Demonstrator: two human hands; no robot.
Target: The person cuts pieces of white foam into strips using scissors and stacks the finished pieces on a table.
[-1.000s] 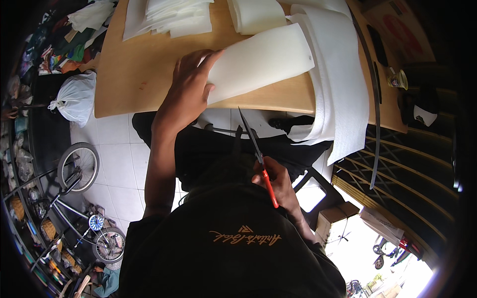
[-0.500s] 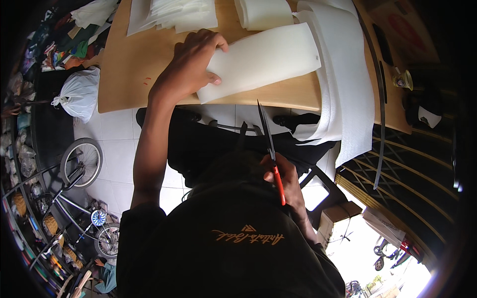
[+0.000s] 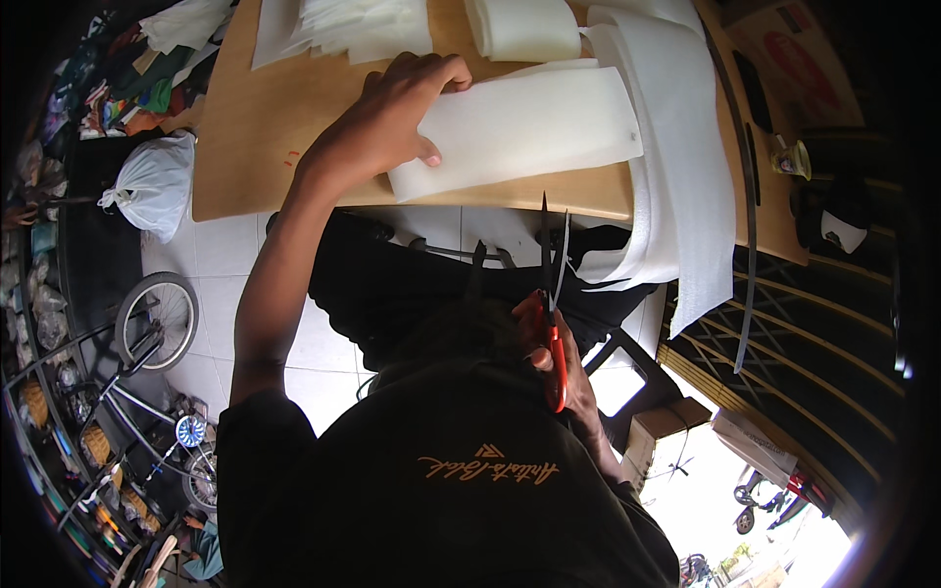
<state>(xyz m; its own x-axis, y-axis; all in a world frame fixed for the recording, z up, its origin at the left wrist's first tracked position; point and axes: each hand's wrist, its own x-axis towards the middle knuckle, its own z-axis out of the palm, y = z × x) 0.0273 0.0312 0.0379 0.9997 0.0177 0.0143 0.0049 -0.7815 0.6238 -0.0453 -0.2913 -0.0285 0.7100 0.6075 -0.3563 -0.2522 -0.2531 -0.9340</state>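
Note:
A white foam-like sheet (image 3: 534, 122), seemingly folded or stacked, lies slantwise near the table's front edge. My left hand (image 3: 397, 118) grips its left end, thumb on top near the front edge and fingers bent at the far edge. My right hand (image 3: 571, 377) holds scissors (image 3: 554, 333) with red handles in front of my lap. Their dark blades point away from me, slightly parted, just short of the table edge and apart from the sheet. Some right-hand fingers are hidden behind the handles.
White sheets (image 3: 358, 29) are piled at the back of the wooden table (image 3: 240, 147). Beside them lies a folded white roll (image 3: 524, 27). A long white length (image 3: 686, 186) hangs over the right front edge. A tied white bag (image 3: 152, 186) and a bicycle (image 3: 157, 323) stand left.
The scissor blades have parted and the scissors have turned more upright, shifting slightly right. My left hand and the sheet have slid a little to the right.

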